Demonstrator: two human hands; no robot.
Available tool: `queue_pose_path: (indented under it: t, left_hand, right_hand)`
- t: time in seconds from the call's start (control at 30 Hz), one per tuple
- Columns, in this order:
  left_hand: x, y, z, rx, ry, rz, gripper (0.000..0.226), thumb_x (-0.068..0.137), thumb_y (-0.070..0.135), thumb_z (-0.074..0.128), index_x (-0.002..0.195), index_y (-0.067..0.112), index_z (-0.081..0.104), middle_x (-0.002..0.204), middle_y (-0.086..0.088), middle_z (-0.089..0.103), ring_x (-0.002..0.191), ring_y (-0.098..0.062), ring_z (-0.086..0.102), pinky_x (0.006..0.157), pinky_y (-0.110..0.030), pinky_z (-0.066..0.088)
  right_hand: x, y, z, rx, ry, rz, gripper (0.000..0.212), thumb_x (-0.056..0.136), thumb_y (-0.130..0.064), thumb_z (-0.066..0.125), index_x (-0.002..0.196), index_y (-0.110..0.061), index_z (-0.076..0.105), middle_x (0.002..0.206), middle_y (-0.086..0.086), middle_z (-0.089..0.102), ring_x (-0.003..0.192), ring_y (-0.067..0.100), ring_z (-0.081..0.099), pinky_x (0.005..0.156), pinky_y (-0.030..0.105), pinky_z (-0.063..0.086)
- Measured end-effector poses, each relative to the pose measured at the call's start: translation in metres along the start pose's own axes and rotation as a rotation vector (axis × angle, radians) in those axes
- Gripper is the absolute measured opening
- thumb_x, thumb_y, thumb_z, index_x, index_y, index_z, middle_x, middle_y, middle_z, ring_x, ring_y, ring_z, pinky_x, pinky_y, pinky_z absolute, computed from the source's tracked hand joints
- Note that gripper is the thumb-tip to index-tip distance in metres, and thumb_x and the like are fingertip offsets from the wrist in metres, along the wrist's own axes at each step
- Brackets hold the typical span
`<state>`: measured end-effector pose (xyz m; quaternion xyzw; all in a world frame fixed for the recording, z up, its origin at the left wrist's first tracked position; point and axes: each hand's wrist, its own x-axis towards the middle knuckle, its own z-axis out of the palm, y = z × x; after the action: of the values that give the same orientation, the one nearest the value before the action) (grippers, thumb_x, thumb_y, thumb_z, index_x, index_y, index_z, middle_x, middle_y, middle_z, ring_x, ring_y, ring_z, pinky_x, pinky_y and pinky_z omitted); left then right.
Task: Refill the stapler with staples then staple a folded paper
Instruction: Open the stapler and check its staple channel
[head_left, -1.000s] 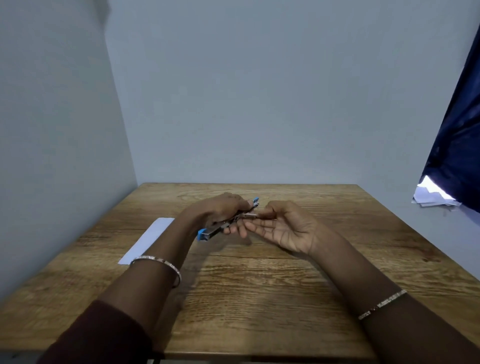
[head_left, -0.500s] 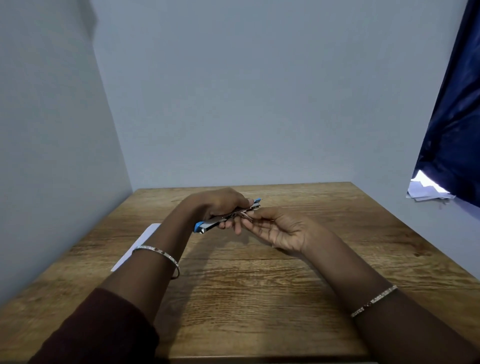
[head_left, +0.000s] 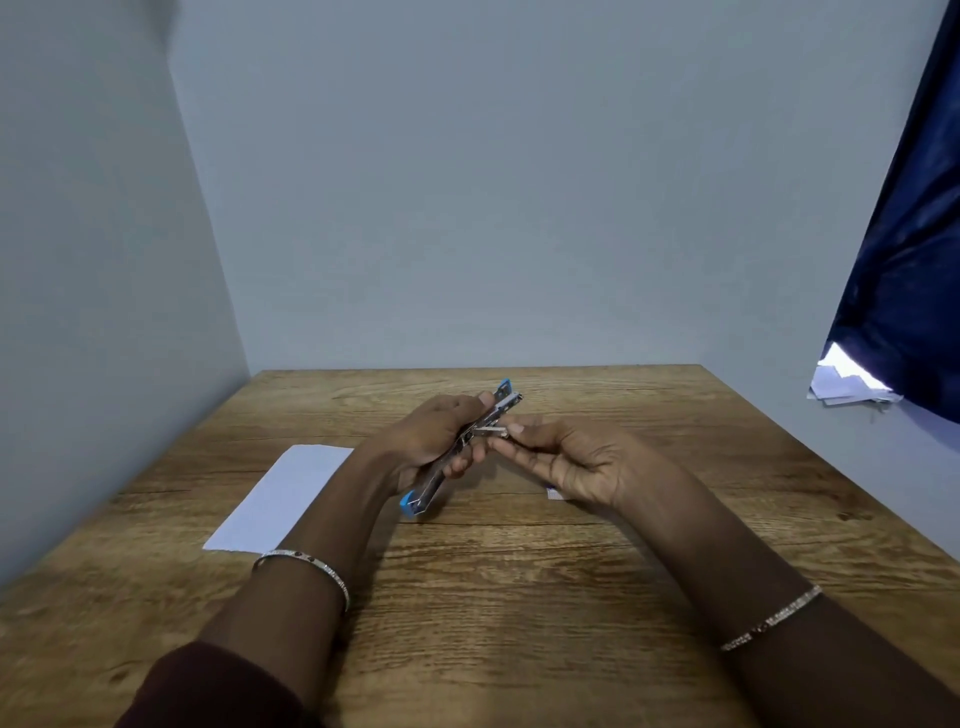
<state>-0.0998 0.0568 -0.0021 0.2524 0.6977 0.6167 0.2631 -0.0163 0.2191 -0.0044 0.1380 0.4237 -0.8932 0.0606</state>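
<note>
Noted stapler (head_left: 435, 488) off the table (head_left: 519, 597), opened out and tilted, one blue end low and near, other blue end high and far. Gripped round its middle by left hand (head_left: 426, 441), fingers curled about the body. Short silver strip of staples (head_left: 491, 431) at the open channel, pinched at its outer end between thumb and fingertip of right hand (head_left: 576, 462); cannot tell whether seated in the channel or only laid against it. Hands close together, meeting at the stapler. Judged step: loading, not yet closed. Risks, as judged: strip entering crooked owing to the angle between strip and channel, then jamming or riding over the rail; strip snapping under a hard pinch, pieces dropping to the table; strip slipping from so small a pinch; tilt of the stapler letting a loose strip slide toward the low end; closing too soon and catching a left fingertip under the body. Flat on the table, left of the left forearm: paper (head_left: 280, 493), untouched, well apart from the stapler. Small white item (head_left: 555, 493) on the table, half hidden under right hand, not identifiable; possible knock from the right wrist. Both wrists with bracelets (head_left: 306, 564), away from the work.
</note>
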Motion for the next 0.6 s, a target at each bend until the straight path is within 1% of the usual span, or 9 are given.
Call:
queue_pose_path:
  t: [0.1, 0.2, 0.27, 0.4, 0.5, 0.6]
  left_hand:
    - [0.001, -0.005, -0.001, -0.123, 0.023, -0.029, 0.036, 0.103, 0.039, 0.051, 0.094, 0.007, 0.063, 0.05, -0.003, 0.059, 0.027, -0.007, 0.042, 0.028, -0.012, 0.033]
    - [0.002, -0.007, -0.002, -0.267, 0.003, -0.039, 0.036, 0.102, 0.041, 0.051, 0.105, 0.006, 0.063, 0.053, -0.002, 0.058, 0.03, -0.005, 0.041, 0.03, -0.013, 0.034]
    - [0.002, -0.008, -0.001, -0.353, -0.016, -0.05, 0.037, 0.102, 0.041, 0.05, 0.109, 0.007, 0.063, 0.053, -0.002, 0.056, 0.032, -0.004, 0.04, 0.03, -0.014, 0.034]
    - [0.003, -0.01, 0.002, -0.509, -0.058, -0.069, 0.036, 0.102, 0.038, 0.048, 0.113, 0.006, 0.062, 0.055, -0.001, 0.053, 0.031, -0.002, 0.038, 0.029, -0.014, 0.033]
    - [0.003, -0.009, 0.002, -0.594, -0.079, -0.085, 0.038, 0.104, 0.037, 0.043, 0.115, 0.005, 0.061, 0.054, 0.0, 0.048, 0.03, -0.002, 0.035, 0.027, -0.014, 0.03]
    - [0.003, -0.008, 0.002, -0.675, -0.096, -0.116, 0.045, 0.104, 0.042, 0.041, 0.117, 0.003, 0.06, 0.053, 0.001, 0.042, 0.028, -0.003, 0.033, 0.026, -0.014, 0.028]
  right_hand:
    - [0.0, -0.002, -0.003, -0.058, 0.042, -0.064, 0.024, 0.09, 0.022, 0.051, 0.107, 0.017, 0.067, 0.115, 0.035, 0.069, 0.096, 0.036, 0.075, 0.07, 0.032, 0.065]
    - [-0.001, -0.005, -0.006, -0.084, 0.102, -0.174, 0.02, 0.087, 0.023, 0.055, 0.095, 0.015, 0.071, 0.103, 0.033, 0.073, 0.087, 0.034, 0.078, 0.066, 0.03, 0.064]
    - [-0.002, -0.007, -0.007, -0.095, 0.133, -0.241, 0.017, 0.085, 0.023, 0.059, 0.094, 0.014, 0.071, 0.099, 0.032, 0.074, 0.087, 0.034, 0.078, 0.067, 0.029, 0.064]
    - [-0.005, -0.009, -0.008, -0.156, 0.136, -0.331, 0.013, 0.084, 0.019, 0.065, 0.092, 0.011, 0.072, 0.089, 0.025, 0.075, 0.084, 0.031, 0.078, 0.066, 0.026, 0.063]
    - [-0.005, -0.011, -0.011, -0.214, 0.147, -0.376, 0.013, 0.085, 0.018, 0.066, 0.091, 0.01, 0.073, 0.091, 0.022, 0.074, 0.086, 0.03, 0.077, 0.069, 0.025, 0.063]
    - [-0.003, -0.014, -0.015, -0.223, 0.151, -0.366, 0.016, 0.084, 0.02, 0.064, 0.097, 0.014, 0.071, 0.098, 0.025, 0.074, 0.092, 0.033, 0.076, 0.072, 0.028, 0.064]
